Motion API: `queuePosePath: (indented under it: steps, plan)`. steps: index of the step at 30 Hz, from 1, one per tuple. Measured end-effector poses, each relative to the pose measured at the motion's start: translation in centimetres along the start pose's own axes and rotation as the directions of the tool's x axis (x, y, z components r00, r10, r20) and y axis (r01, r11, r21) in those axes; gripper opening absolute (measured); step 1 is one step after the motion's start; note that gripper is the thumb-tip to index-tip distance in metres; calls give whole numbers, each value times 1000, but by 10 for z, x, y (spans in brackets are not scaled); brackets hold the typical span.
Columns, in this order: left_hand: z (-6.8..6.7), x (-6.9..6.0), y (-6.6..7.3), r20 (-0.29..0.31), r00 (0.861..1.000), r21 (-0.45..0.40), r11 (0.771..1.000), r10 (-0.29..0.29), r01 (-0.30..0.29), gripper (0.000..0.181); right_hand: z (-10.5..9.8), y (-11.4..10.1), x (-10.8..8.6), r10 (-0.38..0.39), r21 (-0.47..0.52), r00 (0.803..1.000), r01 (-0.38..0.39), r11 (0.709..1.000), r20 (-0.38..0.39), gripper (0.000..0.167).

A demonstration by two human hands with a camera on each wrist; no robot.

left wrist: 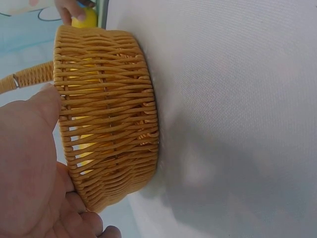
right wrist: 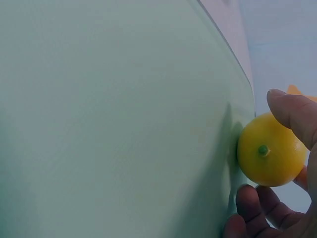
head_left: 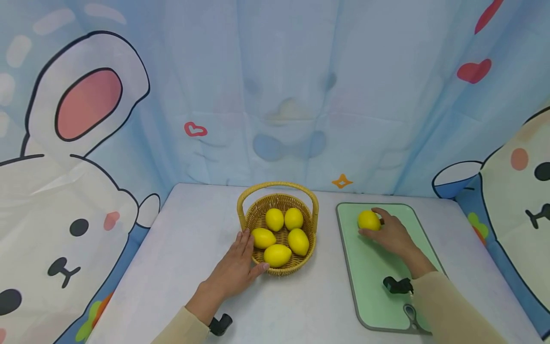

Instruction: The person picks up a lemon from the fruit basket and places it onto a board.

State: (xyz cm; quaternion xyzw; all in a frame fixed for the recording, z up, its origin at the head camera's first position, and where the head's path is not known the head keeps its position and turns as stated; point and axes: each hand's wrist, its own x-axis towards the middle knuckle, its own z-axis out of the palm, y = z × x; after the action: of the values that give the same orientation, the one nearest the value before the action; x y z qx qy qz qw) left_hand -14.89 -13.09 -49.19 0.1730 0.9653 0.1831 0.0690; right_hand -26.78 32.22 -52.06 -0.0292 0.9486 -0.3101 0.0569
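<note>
One lemon [head_left: 367,220], pinched between thumb and fingers of the right hand [head_left: 393,234] at the green board's [head_left: 365,277] far end, points its stem toward the wrist, left of it the basket [head_left: 283,271], touched by the left hand's [head_left: 234,267] outstretched fingers.

Head view's nice and bright, soft even light over the worktop [head_left: 206,210] and blue curtain [head_left: 283,57], though the rabbit print [head_left: 43,200] near the edge looks kinda stretched. Left wrist cam is greyer: wide fuzzy shadow next to the basket [left wrist: 106,114], right hand [left wrist: 69,9] up top pretty soft. Right wrist gets a broad dark shadow over the green board [right wrist: 124,109], mild sheen on the lemon [right wrist: 272,148].
</note>
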Motion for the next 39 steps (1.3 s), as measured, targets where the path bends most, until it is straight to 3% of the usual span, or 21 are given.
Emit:
queuePosePath:
  steps: [6, 11, 19, 25, 29, 34, 39]
  plan:
    - [0, 0, 0, 3, 1000, -3, 1000, -2, 2, 92, -3, -2, -5, 8, 23, 999, -7, 1000, -37, 101]
    - [0, 0, 1, 1, 1000, 4, 1000, -4, 4, 92, -7, -16, -14, -15, 72, 990, 25, 997, -141, 93]
    - [2, -1, 0, -19, 1000, 2, 1000, 8, -8, 92, 5, -66, -40, -113, 178, 951, 169, 970, -288, 73]
    - [1, -1, 1, -20, 1000, 10, 1000, 18, -18, 92, 27, -107, -61, -213, 266, 919, 308, 913, -332, 60]
    - [1, 0, 1, -8, 1000, 16, 1000, 4, -3, 93, 42, -134, -73, -269, 328, 914, 366, 871, -304, 55]
    - [1, 1, 1, -8, 1000, 10, 1000, -6, 7, 93, 60, -163, -79, -326, 414, 928, 373, 831, -181, 52]
    - [2, 0, 1, -11, 1000, -1, 1000, -6, 6, 93, 75, -185, -75, -309, 451, 951, 284, 846, -20, 56]
